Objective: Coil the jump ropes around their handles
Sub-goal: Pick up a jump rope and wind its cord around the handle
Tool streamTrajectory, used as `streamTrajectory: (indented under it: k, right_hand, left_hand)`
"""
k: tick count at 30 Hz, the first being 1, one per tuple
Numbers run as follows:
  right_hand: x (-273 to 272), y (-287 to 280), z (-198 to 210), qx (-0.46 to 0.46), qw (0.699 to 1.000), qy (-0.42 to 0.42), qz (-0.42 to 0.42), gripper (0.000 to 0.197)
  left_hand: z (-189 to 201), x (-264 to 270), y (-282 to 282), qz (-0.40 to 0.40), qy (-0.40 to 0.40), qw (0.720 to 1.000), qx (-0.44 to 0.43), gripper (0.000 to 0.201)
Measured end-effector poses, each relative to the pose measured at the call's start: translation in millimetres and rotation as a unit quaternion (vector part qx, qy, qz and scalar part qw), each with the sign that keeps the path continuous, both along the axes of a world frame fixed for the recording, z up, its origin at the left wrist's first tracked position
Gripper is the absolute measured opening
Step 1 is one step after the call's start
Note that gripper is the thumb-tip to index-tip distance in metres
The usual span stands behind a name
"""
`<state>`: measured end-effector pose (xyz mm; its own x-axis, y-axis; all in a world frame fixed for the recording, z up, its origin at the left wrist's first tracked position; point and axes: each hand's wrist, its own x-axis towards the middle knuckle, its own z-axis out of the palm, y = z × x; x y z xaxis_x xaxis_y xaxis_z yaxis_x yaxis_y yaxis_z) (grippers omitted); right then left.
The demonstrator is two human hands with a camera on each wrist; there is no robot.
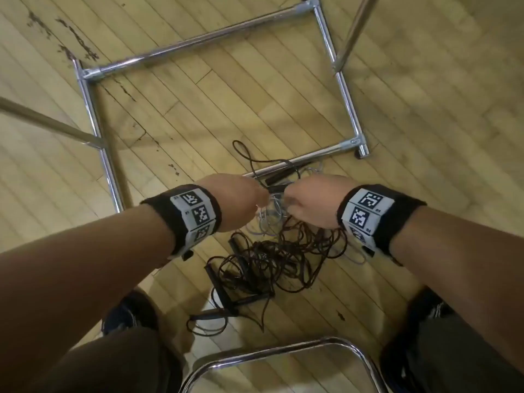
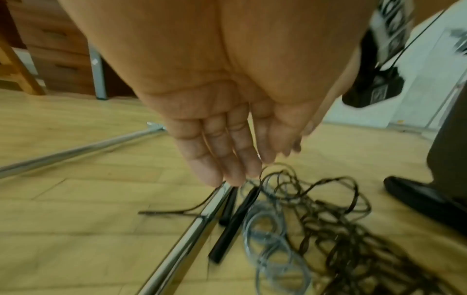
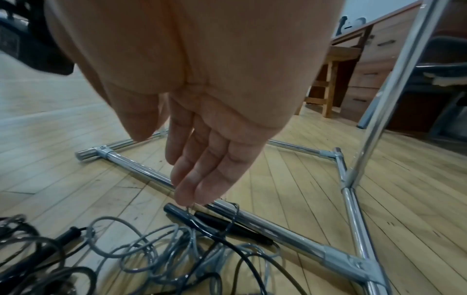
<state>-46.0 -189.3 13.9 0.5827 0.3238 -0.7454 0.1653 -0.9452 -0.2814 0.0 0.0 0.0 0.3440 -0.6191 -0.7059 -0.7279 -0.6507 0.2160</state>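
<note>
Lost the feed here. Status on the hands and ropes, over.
Left hand open, right hand open, both reaching down. Grey coiled jump rope and tangled dark jump ropes uncoiled on floor. Two black handles lie against chrome floor bar.

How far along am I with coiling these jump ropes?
Nothing looks coiled yet. The dark ropes and grey rope lie tangled loose on the floor, black handles bare beside the metal frame. Your left hand and right hand reach down open, fingertips at the grey loops. All the coiling remains.
</note>
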Motion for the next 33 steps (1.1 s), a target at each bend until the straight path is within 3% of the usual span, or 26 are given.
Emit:
streamTrajectory:
  k: [4,7,12,15,19,24,27,30,33]
  right_hand:
    - [7.4,-20.5,-14.1,-0.005,1.0,0.0,-0.025,0.028]
    - [12.0,-28.6,-27.4,0.003,0.999,-0.006,-0.045,0.029]
    - [15.1,-37.1,-50.2,0.014,0.998,0.011,-0.057,0.032]
    - [15.4,-37.9,-60.0,0.02,0.997,0.021,-0.068,0.034]
    - [13.2,-37.3,-68.4,0.019,0.996,0.035,-0.079,0.034]
    - [9.2,-37.5,-79.0,0.009,0.996,0.042,-0.084,0.034]
    - [4.9,-38.2,-82.3,0.003,0.996,0.044,-0.083,0.032]
    - [6.0,-36.9,-78.0,0.018,0.995,0.022,-0.097,0.03]
    - [8.4,-33.2,-67.0,0.034,0.994,-0.012,-0.106,0.033]
  left_hand:
    - [-55.9,3.5,-5.4,0.051,-0.02,0.997,0.046,0.038]
    - [-93.3,4.4,-5.5,0.074,-0.028,0.996,0.029,0.04]
    - [-127.8,0.8,-6.7,0.041,-0.023,0.999,0.009,0.052]
    - [-139.6,0.8,-5.2,0.044,-0.004,0.999,-0.001,0.044]
    - [-143.5,1.0,-2.0,0.083,0.011,0.996,-0.002,0.036]
    - [-148.4,-2.0,-4.9,0.064,0.021,0.998,0.0,0.037]
    - [-147.9,-5.1,-7.5,0.121,0.032,0.992,-0.019,0.039]
    - [-133.5,-7.6,2.2,0.208,0.11,0.972,-0.016,0.056]
    - [-105.5,-10.0,11.3,0.196,0.164,0.967,0.015,0.059]
